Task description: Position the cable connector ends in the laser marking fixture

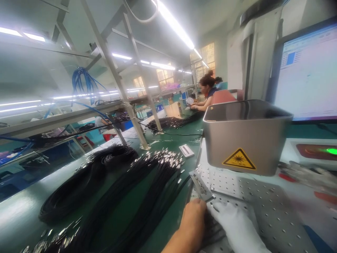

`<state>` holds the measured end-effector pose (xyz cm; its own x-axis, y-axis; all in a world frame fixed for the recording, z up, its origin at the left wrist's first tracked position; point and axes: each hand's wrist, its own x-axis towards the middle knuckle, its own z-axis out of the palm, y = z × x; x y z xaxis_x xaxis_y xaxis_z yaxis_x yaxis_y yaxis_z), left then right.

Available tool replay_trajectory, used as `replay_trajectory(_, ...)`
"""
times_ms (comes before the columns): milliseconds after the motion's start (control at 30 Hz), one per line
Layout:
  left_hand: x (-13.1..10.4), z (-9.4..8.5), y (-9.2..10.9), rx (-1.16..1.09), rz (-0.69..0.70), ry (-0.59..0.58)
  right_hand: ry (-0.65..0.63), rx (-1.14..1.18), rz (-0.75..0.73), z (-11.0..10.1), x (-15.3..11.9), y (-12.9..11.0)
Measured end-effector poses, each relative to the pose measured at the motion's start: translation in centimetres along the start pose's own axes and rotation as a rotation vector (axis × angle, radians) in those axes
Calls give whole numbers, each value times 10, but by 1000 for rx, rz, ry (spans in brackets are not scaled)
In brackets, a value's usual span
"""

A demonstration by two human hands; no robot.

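My left hand [193, 219] is bare, its fingers curled down at the near end of a metal fixture [202, 186] on the perforated metal plate [247, 193]. My right hand [229, 218], in a white glove, reaches in close beside it at the same end of the fixture. Black cables [210, 230] run beneath and between both hands. What the fingertips hold is hidden or too blurred to tell. Large bundles of black cable [147, 186] with shiny metal ends lie on the green table to the left.
A grey machine head [242, 144] with a yellow warning label hangs above the plate. A monitor [310, 73] stands at right. Metal shelf posts [116, 77] rise at left. Another person [207, 91] sits further along the table. A small white block [186, 150] lies nearby.
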<state>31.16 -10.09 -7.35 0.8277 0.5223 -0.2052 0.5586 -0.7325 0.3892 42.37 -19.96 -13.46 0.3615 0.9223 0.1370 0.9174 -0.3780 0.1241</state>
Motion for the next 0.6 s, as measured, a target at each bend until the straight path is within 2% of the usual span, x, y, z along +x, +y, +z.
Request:
replay_trajectory(100, -2, 1, 4, 105, 38, -63, 16, 13, 16, -1, -6, -2)
replay_trajectory(233, -12, 1, 18, 307, 30, -165, 155, -1, -10, -11, -10, -4)
replay_trajectory(333, -22, -1, 21, 321, 34, -176, 127, 38, -24, -19, -7, 0)
replay_trajectory(400, -25, -4, 17, 284, 57, -178, 96, 97, -50, -16, -9, 7)
replay_trajectory(467, -24, -9, 9, 213, 83, -125, 127, 175, -65, -3, -19, 18)
replay_trajectory(567, -9, -18, -4, 135, 112, 48, 378, 282, 67, 24, -51, 28)
replay_trajectory(600, -2, -22, -7, 143, 110, 107, 407, 305, 107, 32, -64, 28)
